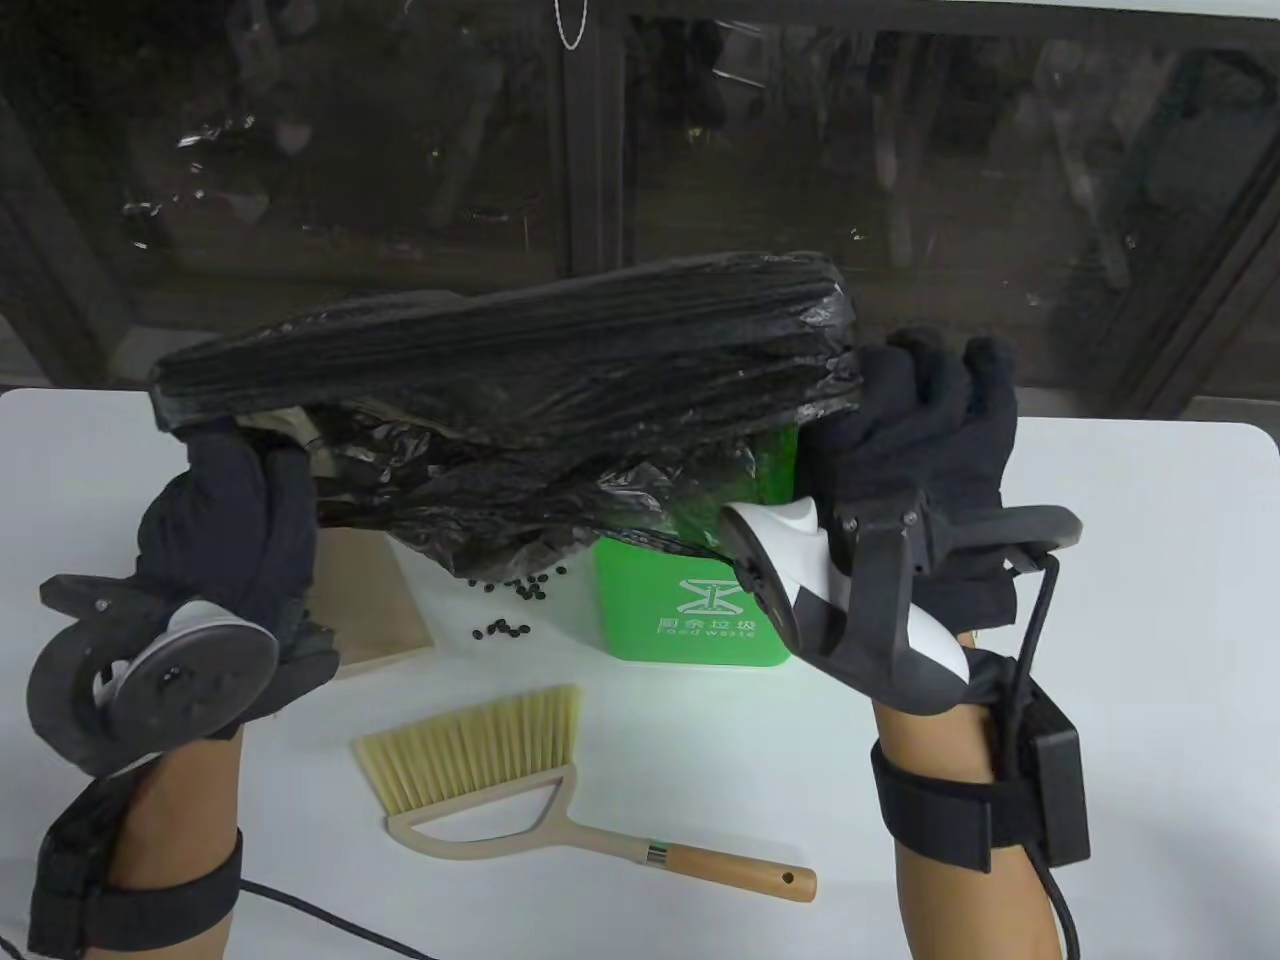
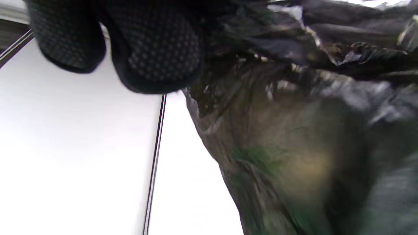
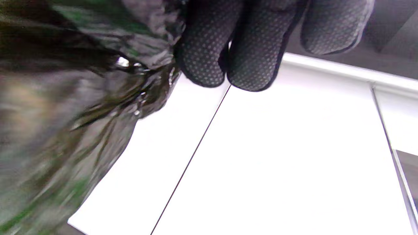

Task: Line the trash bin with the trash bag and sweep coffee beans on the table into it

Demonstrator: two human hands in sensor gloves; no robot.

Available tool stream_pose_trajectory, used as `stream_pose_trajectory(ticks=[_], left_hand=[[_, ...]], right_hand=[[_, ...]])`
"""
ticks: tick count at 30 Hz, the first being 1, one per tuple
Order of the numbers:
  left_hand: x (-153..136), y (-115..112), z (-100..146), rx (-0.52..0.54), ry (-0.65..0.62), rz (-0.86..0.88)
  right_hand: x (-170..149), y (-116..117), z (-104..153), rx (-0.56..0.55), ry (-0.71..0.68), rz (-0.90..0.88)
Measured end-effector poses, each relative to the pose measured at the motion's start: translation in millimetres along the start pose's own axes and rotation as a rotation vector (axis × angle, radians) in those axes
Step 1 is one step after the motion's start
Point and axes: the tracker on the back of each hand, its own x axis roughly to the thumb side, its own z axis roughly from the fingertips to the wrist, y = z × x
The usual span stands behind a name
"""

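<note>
- Both hands grip the black trash bag: left hand its left end, right hand its right end.
- Beneath the bag, between the hands, stands the green trash bin, seemingly partly draped.
- Coffee beans lie between left hand and bin; the hand brush lies nearer the wrists.

The green trash bin bears white markings on its near face: a stylised symbol, a row of Chinese characters beneath it, and the English words "Food waste" below those. No other writing can be read.
</note>
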Motion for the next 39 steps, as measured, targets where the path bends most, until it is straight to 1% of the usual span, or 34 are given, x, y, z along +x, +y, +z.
stream_pose_trajectory(ticks=[2, 3, 4, 5, 6, 7, 8, 9, 11, 12, 13, 14, 15, 16, 17, 18, 19, 20, 21, 22, 24, 25, 26, 27, 28, 29, 30, 31, 32, 34, 36, 37, 38, 39], left_hand=[[-1, -16, 19, -0.100, -0.014, -0.025], [-2, -28, 28, -0.178, -0.015, -0.026], [-4, -37, 35, -0.243, -0.012, -0.022], [-6, -52, 44, -0.362, -0.012, -0.011], [-9, -65, 52, -0.477, -0.015, 0.002], [-11, -74, 56, -0.550, -0.012, 0.007], [-13, -85, 62, -0.641, -0.020, 0.010], [-15, -92, 64, -0.697, -0.024, 0.008], [-19, -104, 58, -0.834, -0.022, 0.023], [-20, -107, 53, -0.876, -0.022, 0.035], [-21, -109, 42, -0.934, -0.016, 0.079], [-22, -107, 30, -0.951, 0.010, 0.109], [-21, -101, 18, -0.919, 0.022, 0.124], [-17, -86, 4, -0.795, 0.028, 0.129], [-14, -73, -3, -0.687, 0.030, 0.126], [-7, -51, -10, -0.466, 0.035, 0.126], [0, -34, -9, -0.279, 0.035, 0.122], [7, -23, -6, -0.148, 0.026, 0.097], [14, -14, -1, -0.015, -0.010, 0.029], [17, -14, 2, 0.011, -0.037, -0.021], [18, -31, 8, -0.112, -0.049, -0.080], [15, -48, 13, -0.227, -0.037, -0.081], [10, -68, 19, -0.370, -0.017, -0.079], [7, -82, 24, -0.484, -0.008, -0.075], [0, -100, 34, -0.676, -0.021, -0.053], [-4, -111, 39, -0.820, -0.036, -0.013], [-11, -124, 50, -1.045, -0.028, 0.057], [-16, -130, 57, -1.182, -0.047, 0.087], [-19, -130, 61, -1.197, -0.048, 0.089], [-26, -123, 62, -1.102, -0.035, 0.077], [-29, -104, 55, -0.922, -0.020, 0.133], [-30, -90, 49, -0.808, -0.006, 0.181], [-30, -79, 43, -0.737, -0.002, 0.225], [-30, -63, 36, -0.605, 0.015, 0.272]], right_hand=[[12, 27, 19, 0.158, -0.080, -0.041], [21, 45, 30, 0.274, -0.105, -0.052], [27, 57, 36, 0.387, -0.147, -0.045], [35, 74, 43, 0.555, -0.204, -0.053], [41, 87, 50, 0.694, -0.212, -0.065], [44, 95, 52, 0.804, -0.241, -0.064], [46, 102, 53, 0.866, -0.245, -0.069], [47, 105, 51, 0.916, -0.251, -0.082], [46, 108, 39, 1.008, -0.230, -0.126], [46, 107, 32, 1.041, -0.217, -0.143], [45, 106, 21, 1.056, -0.193, -0.152], [44, 103, 10, 1.045, -0.170, -0.147], [42, 95, -2, 1.007, -0.143, -0.129], [38, 79, -17, 0.871, -0.092, -0.114], [34, 67, -25, 0.748, -0.060, -0.126], [26, 45, -32, 0.489, 0.011, -0.187], [21, 30, -32, 0.288, 0.071, -0.269], [17, 18, -29, 0.113, 0.128, -0.330], [14, 11, -25, 0.021, 0.141, -0.351], [13, 10, -21, -0.008, 0.135, -0.342], [22, 30, -7, 0.121, 0.085, -0.293], [29, 48, 3, 0.237, 0.039, -0.241], [37, 66, 12, 0.363, -0.007, -0.191], [42, 80, 21, 0.483, -0.046, -0.153], [49, 96, 33, 0.628, -0.116, -0.129], [52, 102, 37, 0.704, -0.152, -0.123], [58, 111, 47, 0.875, -0.227, -0.116], [60, 112, 51, 0.930, -0.263, -0.103], [62, 109, 51, 0.967, -0.301, -0.089], [62, 97, 44, 0.964, -0.315, -0.111], [61, 79, 31, 0.908, -0.297, -0.173], [59, 67, 21, 0.861, -0.282, -0.209], [57, 59, 15, 0.825, -0.270, -0.233], [54, 47, 7, 0.766, -0.247, -0.259]])
